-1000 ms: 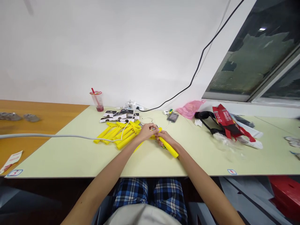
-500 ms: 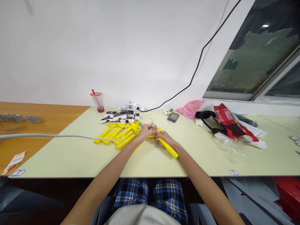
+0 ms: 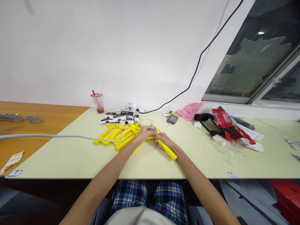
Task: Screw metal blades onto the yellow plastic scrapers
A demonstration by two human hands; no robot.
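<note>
Both my hands meet over the middle of the table at one yellow plastic tool with a long round handle [image 3: 169, 150]. My right hand [image 3: 166, 140] is closed around its upper part, and the handle slants down toward my right forearm. At the tool's far end, my left hand [image 3: 146, 132] has its fingers pinched together; what sits between the fingertips is hidden. Left of my hands lies a pile of similar yellow handles [image 3: 114, 134], their wider heads pointing away from me. Part of another yellow piece [image 3: 138, 147] shows under my left wrist.
Behind the pile lie black-and-white cards [image 3: 122, 117] and a power strip [image 3: 131, 107]. A drink cup [image 3: 98, 104] stands at the back left. A grey cable [image 3: 58, 136] crosses from the left. Headphones [image 3: 206, 117], a pink bag [image 3: 189, 111] and a red packet [image 3: 223, 122] lie at right.
The view has shifted slightly. My hands stay at the same yellow tool, with only small finger movement; the pile looks unchanged.
</note>
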